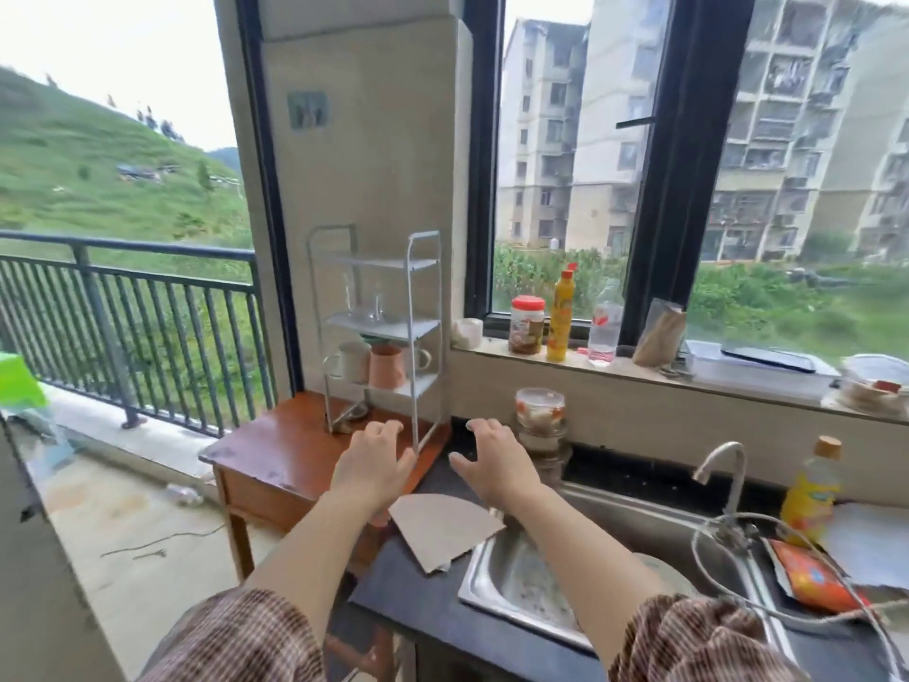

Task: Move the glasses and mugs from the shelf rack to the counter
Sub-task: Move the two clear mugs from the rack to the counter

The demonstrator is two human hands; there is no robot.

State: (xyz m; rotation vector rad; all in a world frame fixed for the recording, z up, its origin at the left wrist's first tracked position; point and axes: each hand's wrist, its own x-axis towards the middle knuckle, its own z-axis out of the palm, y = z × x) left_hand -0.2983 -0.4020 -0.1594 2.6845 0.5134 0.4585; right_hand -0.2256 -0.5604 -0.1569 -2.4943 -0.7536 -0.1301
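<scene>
Left hand (370, 462): open and empty, fingers spread and a little curled, palm down, over the near edge of the wooden table (275, 450); whether it brushes the rack's front post is hard to call.
Right hand (494, 460): open too, nothing in it, thumb out toward the left hand, hovering above the dark counter (433, 573).
Rack (381, 332): white, three tiers, upright on the table, just beyond the left hand's fingertips.
Glasses (366, 302): clear, standing upright on the middle tier, above and beyond the left hand; so see-through that the count is unclear.
White mug (350, 362): bottom tier, upright, handle pointing left.
Pink cup (387, 367): beside the white mug, it looks upside down with the wide end low.
Third mug (422, 359): behind the rack's post, mostly hidden, handle to the right.
Jars (540, 423): a stack of glass jars just right of the right hand, the lower ones blurred.
Cardboard (445, 531): flat on the counter, below and between the wrists, one corner over the sink (521, 583).
Sleeves (236, 637): checked brown, cut off by the frame's bottom edge.
</scene>
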